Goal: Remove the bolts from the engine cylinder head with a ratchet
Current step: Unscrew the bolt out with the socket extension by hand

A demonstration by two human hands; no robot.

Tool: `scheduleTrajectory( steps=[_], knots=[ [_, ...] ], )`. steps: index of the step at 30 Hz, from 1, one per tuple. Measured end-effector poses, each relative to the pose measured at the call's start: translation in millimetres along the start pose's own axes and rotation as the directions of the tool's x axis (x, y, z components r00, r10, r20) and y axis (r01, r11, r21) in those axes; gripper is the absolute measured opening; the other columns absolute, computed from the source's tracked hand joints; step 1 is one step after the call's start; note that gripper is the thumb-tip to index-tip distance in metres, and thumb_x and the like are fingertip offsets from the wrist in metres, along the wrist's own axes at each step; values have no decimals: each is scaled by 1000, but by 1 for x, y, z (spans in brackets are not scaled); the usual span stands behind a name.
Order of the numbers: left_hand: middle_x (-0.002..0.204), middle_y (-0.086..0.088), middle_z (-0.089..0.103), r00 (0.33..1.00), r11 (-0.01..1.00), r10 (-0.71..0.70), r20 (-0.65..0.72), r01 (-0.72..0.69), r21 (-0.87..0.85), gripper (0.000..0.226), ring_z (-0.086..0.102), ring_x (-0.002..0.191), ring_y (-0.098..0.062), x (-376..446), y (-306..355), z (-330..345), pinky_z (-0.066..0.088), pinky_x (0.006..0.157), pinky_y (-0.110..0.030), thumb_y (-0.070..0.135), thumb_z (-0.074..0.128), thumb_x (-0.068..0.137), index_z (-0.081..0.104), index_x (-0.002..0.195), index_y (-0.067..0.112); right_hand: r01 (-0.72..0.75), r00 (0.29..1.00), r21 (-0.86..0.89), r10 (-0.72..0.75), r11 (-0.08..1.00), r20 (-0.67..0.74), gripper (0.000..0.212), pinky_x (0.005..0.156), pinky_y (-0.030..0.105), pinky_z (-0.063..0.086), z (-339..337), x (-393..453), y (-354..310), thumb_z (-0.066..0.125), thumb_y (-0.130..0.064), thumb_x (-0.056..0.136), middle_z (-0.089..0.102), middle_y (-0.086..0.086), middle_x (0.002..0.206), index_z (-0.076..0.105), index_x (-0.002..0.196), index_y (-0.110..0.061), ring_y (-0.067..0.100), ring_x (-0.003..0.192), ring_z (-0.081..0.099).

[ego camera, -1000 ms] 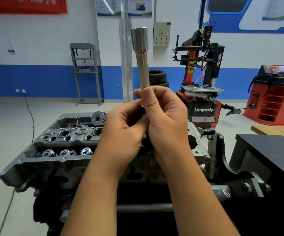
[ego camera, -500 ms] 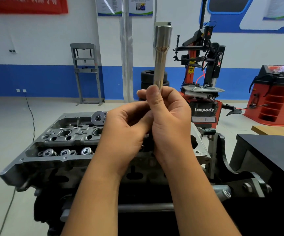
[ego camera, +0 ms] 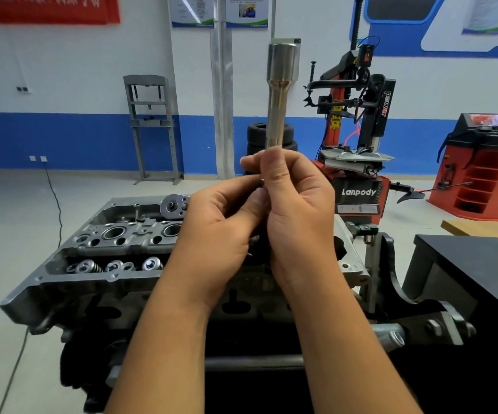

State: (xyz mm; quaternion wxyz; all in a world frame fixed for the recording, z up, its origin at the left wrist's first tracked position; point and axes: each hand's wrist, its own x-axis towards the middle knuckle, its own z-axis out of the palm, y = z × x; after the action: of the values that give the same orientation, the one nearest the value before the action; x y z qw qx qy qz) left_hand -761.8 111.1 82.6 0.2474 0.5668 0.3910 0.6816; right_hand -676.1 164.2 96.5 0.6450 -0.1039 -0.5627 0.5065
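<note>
A long silver socket (ego camera: 279, 94) stands upright above the grey engine cylinder head (ego camera: 116, 243), its wide end on top. My right hand (ego camera: 297, 210) grips its lower shaft, thumb pressed along it. My left hand (ego camera: 220, 231) is curled against the bottom end, which sits hidden between both palms. I cannot tell what the left fingers hold there. The cylinder head sits on a stand below my forearms, with valve springs (ego camera: 114, 265) showing along its near left side. No ratchet handle is visible.
A black bench top (ego camera: 474, 264) stands at the right, next to the metal stand bracket (ego camera: 406, 297). Behind are a red tyre changer (ego camera: 358, 162), stacked tyres (ego camera: 256, 135), a grey press frame (ego camera: 152, 127) and a red cabinet (ego camera: 486, 171). A cable (ego camera: 53, 192) runs across the floor at left.
The socket has swung rightward and now stands nearly upright in front of the wall box. Both hands stayed together at its base, shifting slightly.
</note>
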Motion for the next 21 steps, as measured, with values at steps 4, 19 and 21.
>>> scheduleTrajectory(
  steps=[4, 19, 21],
  knots=[
    [110, -1, 80, 999, 999, -36, -35, 35, -7, 35, 76, 107, -20, 2, -1, 0, 61, 92, -43, 29, 65, 88, 75, 119, 18, -13, 1000, 5, 13, 1000, -3, 30, 79, 29, 58, 1, 0, 0, 62, -43, 95, 76, 0, 90, 76, 89, -17, 13, 88, 72],
    [100, 1, 80, 995, 998, 13, -101, -6, 67, 16, 77, 96, -16, 0, 3, 6, 63, 83, -34, 9, 67, 98, 74, 108, 19, -48, 999, 60, 49, 997, -15, 37, 78, 36, 62, 0, -1, -1, 67, -51, 88, 77, 2, 87, 75, 89, -15, 18, 84, 73],
    [94, 1, 80, 984, 992, 43, -174, -21, 125, 16, 77, 91, -16, 1, 0, 7, 64, 80, -35, 10, 77, 90, 74, 102, 19, -59, 998, 83, 59, 995, -3, 33, 82, 50, 64, 0, -2, -2, 76, -53, 76, 77, 6, 92, 72, 86, -21, 24, 86, 74]
  ],
)
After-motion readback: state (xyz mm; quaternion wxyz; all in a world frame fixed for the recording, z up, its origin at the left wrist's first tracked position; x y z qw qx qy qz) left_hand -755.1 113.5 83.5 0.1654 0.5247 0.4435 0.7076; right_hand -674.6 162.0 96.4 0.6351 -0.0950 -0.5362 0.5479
